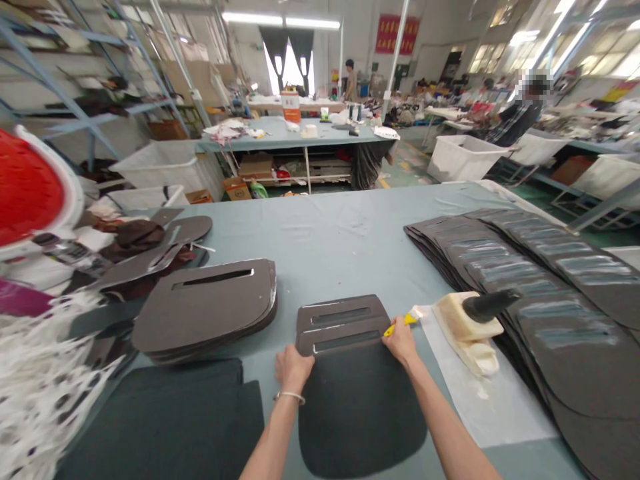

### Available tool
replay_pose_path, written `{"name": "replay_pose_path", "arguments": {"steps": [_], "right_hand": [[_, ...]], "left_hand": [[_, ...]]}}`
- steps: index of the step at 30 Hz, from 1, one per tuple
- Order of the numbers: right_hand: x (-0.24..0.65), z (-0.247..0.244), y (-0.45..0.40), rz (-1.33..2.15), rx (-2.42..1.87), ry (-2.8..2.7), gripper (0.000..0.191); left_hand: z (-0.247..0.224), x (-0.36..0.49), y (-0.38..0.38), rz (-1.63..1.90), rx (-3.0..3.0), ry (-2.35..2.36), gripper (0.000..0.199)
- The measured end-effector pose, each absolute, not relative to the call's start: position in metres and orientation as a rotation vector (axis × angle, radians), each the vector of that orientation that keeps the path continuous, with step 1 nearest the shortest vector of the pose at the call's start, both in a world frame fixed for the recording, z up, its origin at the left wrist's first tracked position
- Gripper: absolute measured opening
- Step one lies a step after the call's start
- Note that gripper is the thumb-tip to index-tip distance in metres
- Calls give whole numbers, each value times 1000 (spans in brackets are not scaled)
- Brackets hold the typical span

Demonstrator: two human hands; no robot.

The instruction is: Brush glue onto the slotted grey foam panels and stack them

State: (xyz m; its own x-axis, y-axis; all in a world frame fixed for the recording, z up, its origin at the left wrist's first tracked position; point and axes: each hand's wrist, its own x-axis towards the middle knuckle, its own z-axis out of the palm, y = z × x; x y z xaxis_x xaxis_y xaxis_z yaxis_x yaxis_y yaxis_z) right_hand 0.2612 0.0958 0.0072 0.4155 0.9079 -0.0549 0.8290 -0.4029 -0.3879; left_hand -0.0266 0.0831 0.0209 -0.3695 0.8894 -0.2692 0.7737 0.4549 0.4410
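In front of me lies a dark, round-cornered panel (360, 407). At its far end is a grey-brown section (345, 308) with two long slots and whitish smears along them. My left hand (294, 368), with a bracelet at the wrist, pinches the panel's left edge. A small yellow-handled brush (400, 325) is in my right hand (401, 341), its pale tip pointing away to the right. The same hand's fingers also press on the panel's right edge. Close by on the right, a cream-coloured container (463, 320) with a black conical piece (493, 305) sits on a white sheet (480, 407).
Fanned grey-brown panels (540, 287) with glossy streaks cover the right side. At left are a stack of slotted panels (210, 307), dark panels (165, 420) and white netting (45, 393). A red and white object (30, 187) juts in at far left. Two people are farther back.
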Motion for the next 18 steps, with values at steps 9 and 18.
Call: {"name": "replay_pose_path", "arguments": {"steps": [9, 18], "right_hand": [[253, -8, 108, 257, -2202, -1467, 33], [254, -3, 243, 102, -2019, -1594, 39]], "left_hand": [[19, -19, 96, 331, 1336, 2084, 46], [7, -9, 227, 916, 1490, 1985, 63]]}}
